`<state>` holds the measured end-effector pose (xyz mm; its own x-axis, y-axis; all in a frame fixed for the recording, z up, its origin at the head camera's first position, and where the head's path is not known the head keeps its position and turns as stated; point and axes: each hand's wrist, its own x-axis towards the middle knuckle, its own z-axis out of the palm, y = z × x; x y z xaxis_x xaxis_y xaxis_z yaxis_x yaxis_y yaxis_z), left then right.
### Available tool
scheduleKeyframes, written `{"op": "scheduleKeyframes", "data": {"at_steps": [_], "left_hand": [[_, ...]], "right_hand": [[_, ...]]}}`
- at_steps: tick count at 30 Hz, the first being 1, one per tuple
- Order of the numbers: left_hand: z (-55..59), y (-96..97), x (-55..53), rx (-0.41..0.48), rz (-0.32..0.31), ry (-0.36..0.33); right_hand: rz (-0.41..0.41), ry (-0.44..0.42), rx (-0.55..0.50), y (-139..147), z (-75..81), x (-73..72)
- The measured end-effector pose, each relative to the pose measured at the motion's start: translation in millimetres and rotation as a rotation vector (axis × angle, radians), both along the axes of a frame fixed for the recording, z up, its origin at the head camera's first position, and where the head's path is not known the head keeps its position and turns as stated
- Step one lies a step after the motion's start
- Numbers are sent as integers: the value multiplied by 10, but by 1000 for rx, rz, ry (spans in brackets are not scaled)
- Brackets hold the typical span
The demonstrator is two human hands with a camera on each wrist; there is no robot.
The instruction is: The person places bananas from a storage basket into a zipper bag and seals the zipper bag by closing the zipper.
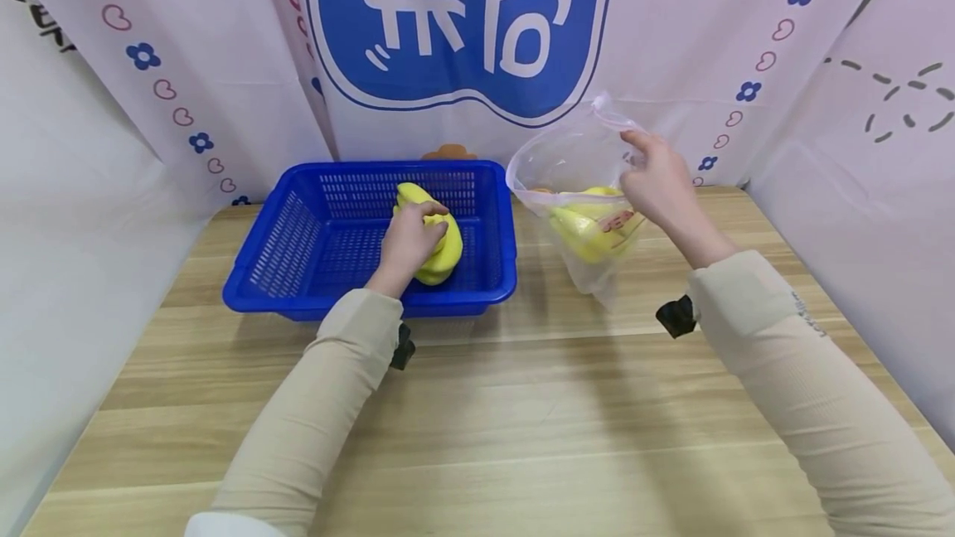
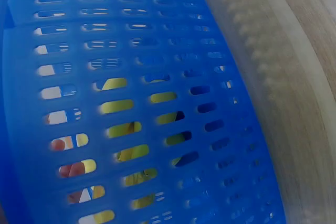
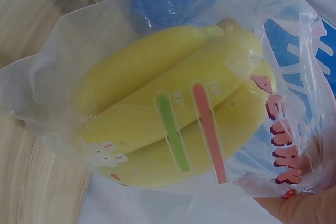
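In the head view, a bunch of yellow bananas lies in the right half of a blue slotted plastic basket. My left hand reaches over the front rim and grips that bunch from above. Through the basket wall in the left wrist view, yellow peel and fingertips show in slivers. To the right, my right hand pinches the rim of a clear printed plastic bag, whose mouth gapes. Inside it is another bunch of bananas, seen closely in the right wrist view.
Basket and bag are at the back of a wood-grain table. A white cloth backdrop with a blue printed panel hangs right behind them. White sheets also flank the table at both sides.
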<state>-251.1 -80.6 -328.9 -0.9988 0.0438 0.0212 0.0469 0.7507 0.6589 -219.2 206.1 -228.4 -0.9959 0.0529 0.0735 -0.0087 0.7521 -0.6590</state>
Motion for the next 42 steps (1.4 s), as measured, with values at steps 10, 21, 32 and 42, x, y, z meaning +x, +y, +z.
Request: {"op": "scheduleKeyframes", "data": {"at_steps": [10,21,32,42], "left_hand": [[-51,0,15,-160,-25,-36],[-76,-99,55,-223,8,-71],[-113,-105,76,-420,-22,-38],[-207,-138,64,-476,-71,-137]], "right_hand": [[4,-8,15,24,-17,-2],[10,-16,11,22,-19,-8],[16,-24,31,21,-28,-3],[25,-22,34,27,-37,2]]}}
